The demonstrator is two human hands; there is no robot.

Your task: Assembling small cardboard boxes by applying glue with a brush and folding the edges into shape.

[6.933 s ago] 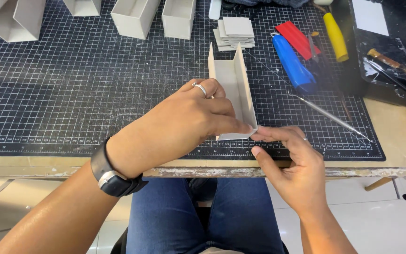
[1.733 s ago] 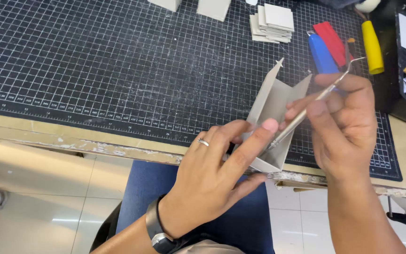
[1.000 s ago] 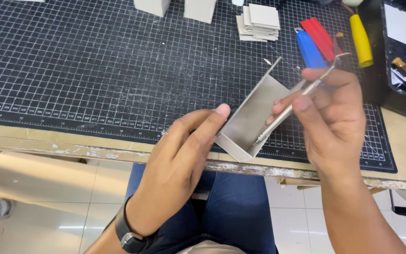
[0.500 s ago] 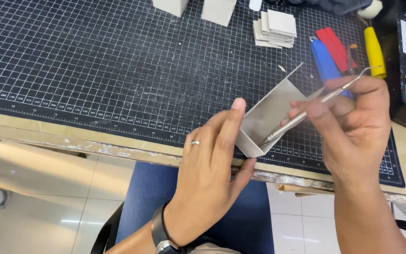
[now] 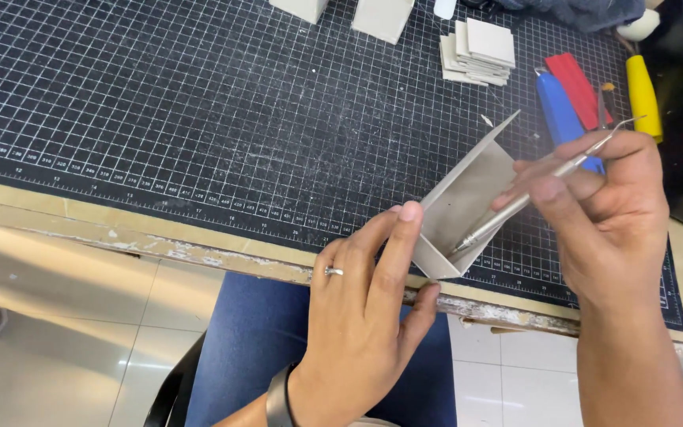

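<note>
Head view shows the left hand [image 5: 361, 316] bracing a small grey cardboard trough with folded-up walls [image 5: 468, 202] at the near edge of the black gridded cutting mat [image 5: 199, 119], index finger against its outer wall and thumb at its near corner. The right hand [image 5: 602, 209] pinches a thin silver metal pointed tool [image 5: 531, 194], tip inside the trough's near corner. The tip may touch the card; the angle hides it. A slip could gouge the board or prick the nearby finger, since the brace is light.
</note>
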